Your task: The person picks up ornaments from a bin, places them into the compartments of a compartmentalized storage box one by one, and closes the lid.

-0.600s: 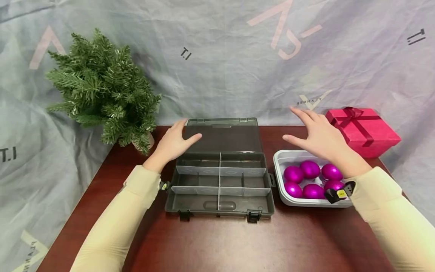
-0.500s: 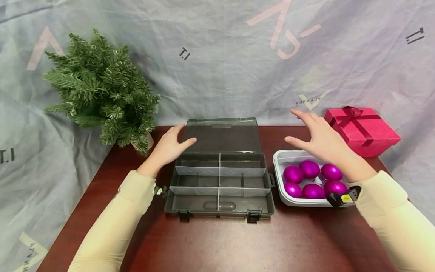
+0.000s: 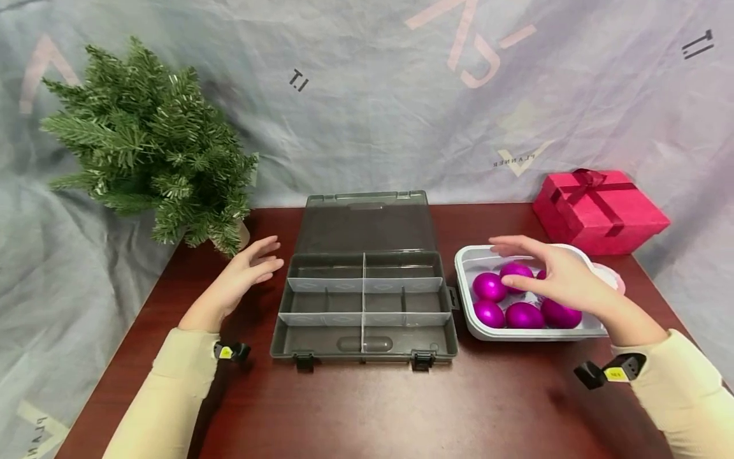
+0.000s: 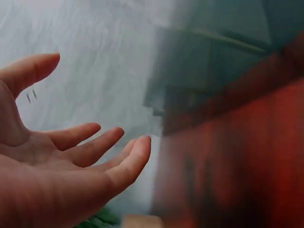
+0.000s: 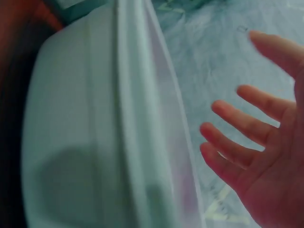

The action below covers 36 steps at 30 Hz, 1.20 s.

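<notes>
My left hand (image 3: 243,274) hovers over the table left of the grey plastic organizer box (image 3: 364,344), fingers loosely spread and holding nothing. The box has its lid (image 3: 369,223) laid back and thin dividers between its compartments, with nothing in them. Over the white tub (image 3: 470,319) my right hand (image 3: 559,277) hangs with relaxed fingers and an empty palm. Inside the tub lie several shiny magenta balls (image 3: 524,315), some partly hidden by the hand. The right wrist view shows the tub's wall (image 5: 71,128) close beside the open right hand (image 5: 266,152).
A small artificial fir tree (image 3: 155,146) stands at the back left. At the back right sits a red gift box (image 3: 602,213) with a ribbon bow. Part of a pink-and-white round thing (image 3: 609,277) shows behind the right hand. A printed grey cloth (image 3: 367,95) hangs behind the table.
My left hand has drawn back leftward and down, away from the organizer's lid. My right hand has dropped lower over the tub of balls. The head view has shifted slightly.
</notes>
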### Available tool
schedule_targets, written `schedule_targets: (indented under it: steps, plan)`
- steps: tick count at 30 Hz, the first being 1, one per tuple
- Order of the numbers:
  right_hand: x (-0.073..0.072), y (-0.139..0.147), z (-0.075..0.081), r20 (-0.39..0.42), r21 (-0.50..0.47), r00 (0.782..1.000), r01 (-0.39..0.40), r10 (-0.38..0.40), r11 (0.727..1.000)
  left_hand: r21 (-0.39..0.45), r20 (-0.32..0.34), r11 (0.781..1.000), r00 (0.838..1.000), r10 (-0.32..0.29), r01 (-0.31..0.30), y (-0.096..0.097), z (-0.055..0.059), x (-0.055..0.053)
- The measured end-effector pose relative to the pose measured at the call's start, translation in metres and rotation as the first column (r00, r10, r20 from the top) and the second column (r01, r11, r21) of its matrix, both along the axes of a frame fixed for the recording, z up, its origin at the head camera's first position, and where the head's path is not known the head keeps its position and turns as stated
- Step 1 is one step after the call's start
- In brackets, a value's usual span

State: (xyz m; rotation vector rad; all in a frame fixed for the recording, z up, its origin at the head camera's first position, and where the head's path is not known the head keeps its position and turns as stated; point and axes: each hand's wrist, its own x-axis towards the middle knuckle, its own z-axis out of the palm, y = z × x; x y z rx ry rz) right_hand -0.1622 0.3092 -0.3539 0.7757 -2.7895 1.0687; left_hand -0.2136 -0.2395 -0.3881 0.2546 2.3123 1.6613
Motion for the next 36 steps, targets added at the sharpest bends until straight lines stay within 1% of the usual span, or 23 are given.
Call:
schedule_targets:
  steps: [2, 5, 8, 11, 15, 18, 22, 27, 32, 36]
  plan:
    - [-0.002, 0.004, -0.008, -0.018, 0.043, 1.0, -0.005, 0.005, 0.999, 0.091, 0.046, 0.996, 0.999, 0.002, -0.006, -0.007, -0.008, 0.001]
    - [-0.006, 0.009, -0.017, -0.022, 0.089, 0.999, -0.034, 0.036, 0.995, 0.192, 0.106, 0.981, 0.994, -0.01, -0.01, -0.012, -0.021, 0.0]
    - [-0.011, 0.01, -0.024, -0.047, 0.147, 0.996, -0.064, 0.071, 0.987, 0.263, 0.148, 0.965, 0.989, -0.027, -0.014, -0.013, -0.033, -0.001]
    - [-0.016, 0.008, -0.029, -0.076, 0.199, 0.991, -0.092, 0.109, 0.976, 0.301, 0.173, 0.954, 0.984, -0.051, -0.003, -0.013, -0.041, -0.001]
    - [-0.021, 0.005, -0.034, -0.096, 0.235, 0.983, -0.133, 0.159, 0.963, 0.299, 0.183, 0.954, 0.979, -0.089, 0.031, -0.011, -0.05, 0.0]
    - [-0.024, 0.004, -0.038, -0.106, 0.261, 0.978, -0.148, 0.181, 0.954, 0.288, 0.186, 0.957, 0.977, -0.102, 0.045, -0.01, -0.053, 0.001]
    - [-0.027, 0.001, -0.042, -0.11, 0.287, 0.974, -0.161, 0.2, 0.944, 0.287, 0.196, 0.957, 0.976, -0.093, 0.033, -0.009, -0.054, 0.004]
    - [-0.029, -0.002, -0.045, -0.142, 0.312, 0.963, -0.176, 0.229, 0.934, 0.292, 0.197, 0.956, 0.977, -0.08, 0.02, -0.01, -0.055, 0.006]
    - [-0.028, -0.004, -0.046, -0.149, 0.325, 0.963, -0.165, 0.223, 0.931, 0.288, 0.197, 0.957, 0.978, -0.074, 0.015, -0.01, -0.058, 0.007]
    - [-0.027, -0.003, -0.047, -0.156, 0.306, 0.967, -0.144, 0.199, 0.941, 0.284, 0.195, 0.959, 0.978, -0.073, 0.015, -0.011, -0.059, 0.008]
